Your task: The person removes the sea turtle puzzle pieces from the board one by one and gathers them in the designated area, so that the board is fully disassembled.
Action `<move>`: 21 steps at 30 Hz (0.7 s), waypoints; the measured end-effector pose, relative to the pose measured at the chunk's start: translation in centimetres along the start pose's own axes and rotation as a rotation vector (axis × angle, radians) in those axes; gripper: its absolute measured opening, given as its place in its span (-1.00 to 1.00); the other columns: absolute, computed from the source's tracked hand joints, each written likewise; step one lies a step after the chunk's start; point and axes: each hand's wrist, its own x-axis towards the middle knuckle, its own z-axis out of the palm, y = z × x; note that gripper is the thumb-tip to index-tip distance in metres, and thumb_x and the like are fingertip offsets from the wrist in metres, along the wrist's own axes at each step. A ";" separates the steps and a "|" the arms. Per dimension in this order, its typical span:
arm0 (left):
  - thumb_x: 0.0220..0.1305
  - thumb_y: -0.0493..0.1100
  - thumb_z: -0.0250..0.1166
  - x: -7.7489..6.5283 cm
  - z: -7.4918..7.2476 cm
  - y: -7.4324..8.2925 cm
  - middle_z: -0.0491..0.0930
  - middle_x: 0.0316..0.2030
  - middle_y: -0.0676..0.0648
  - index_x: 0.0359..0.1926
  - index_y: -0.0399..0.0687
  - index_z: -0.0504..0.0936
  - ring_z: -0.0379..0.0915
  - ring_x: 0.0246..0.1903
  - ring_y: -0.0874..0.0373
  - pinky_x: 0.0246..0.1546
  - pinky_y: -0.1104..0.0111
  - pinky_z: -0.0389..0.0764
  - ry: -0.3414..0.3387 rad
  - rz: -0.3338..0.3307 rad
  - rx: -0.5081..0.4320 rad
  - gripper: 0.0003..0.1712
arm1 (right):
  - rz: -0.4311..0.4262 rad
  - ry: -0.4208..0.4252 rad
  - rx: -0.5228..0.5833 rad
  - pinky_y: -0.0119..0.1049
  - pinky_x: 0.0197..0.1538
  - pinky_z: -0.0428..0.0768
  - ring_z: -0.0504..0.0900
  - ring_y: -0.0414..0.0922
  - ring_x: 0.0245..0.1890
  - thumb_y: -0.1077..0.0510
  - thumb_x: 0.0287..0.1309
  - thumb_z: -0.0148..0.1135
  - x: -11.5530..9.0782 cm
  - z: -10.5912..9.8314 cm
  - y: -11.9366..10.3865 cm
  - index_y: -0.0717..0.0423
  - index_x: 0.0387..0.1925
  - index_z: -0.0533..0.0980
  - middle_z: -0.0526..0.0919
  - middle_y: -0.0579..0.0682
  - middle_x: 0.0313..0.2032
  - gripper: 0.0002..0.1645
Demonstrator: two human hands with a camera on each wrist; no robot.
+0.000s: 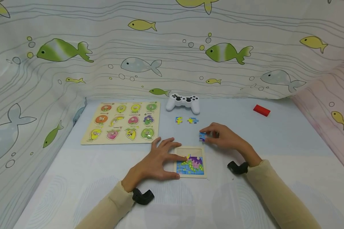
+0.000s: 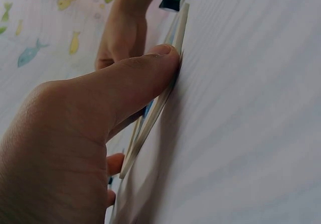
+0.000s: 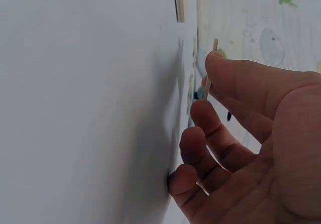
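Observation:
A small square jigsaw puzzle tray (image 1: 204, 165) with a pale wooden rim lies on the table, its lower part filled with blue, purple and green pieces. Across its left side spreads my left hand (image 1: 160, 160), thumb at the lower left rim and a straight finger over the picture. The thumb (image 2: 150, 66) lies along the tray edge in the left wrist view. Just beyond the tray's top right corner, my right hand (image 1: 225, 137) pinches a blue puzzle piece (image 1: 202, 136) between thumb and fingers. The right wrist view shows that piece edge-on, thin and wooden.
Two loose puzzle pieces, one yellow and blue (image 1: 179, 120) and another beside it (image 1: 193, 120), lie beyond the tray. Behind them is a white game controller (image 1: 183, 102). A fruit peg board (image 1: 123, 124) lies at left, a red block (image 1: 261, 110) at far right.

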 end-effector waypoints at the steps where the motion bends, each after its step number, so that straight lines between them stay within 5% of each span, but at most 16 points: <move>1: 0.06 0.48 0.32 0.0 0.0 0.0 0.33 0.45 0.01 0.25 0.59 0.59 0.03 0.55 -0.13 0.41 -0.33 -0.17 -0.001 -0.001 0.000 -0.32 | 0.000 0.001 -0.004 -0.33 -0.24 0.45 0.46 -0.13 -0.30 0.13 0.25 0.40 0.1 -0.1 0.1 -0.03 0.17 0.65 0.59 -0.10 -0.22 -0.55; 21: 0.05 0.46 0.33 0.0 -0.2 0.2 0.33 0.46 0.01 0.24 0.56 0.61 0.02 0.55 -0.14 0.43 -0.33 -0.19 -0.009 -0.011 -0.024 -0.32 | 0.075 0.028 -0.045 -0.24 -0.15 0.47 0.49 -0.06 -0.20 0.16 0.29 0.36 1.8 -1.9 2.7 0.05 0.19 0.61 0.63 0.09 -0.05 -0.56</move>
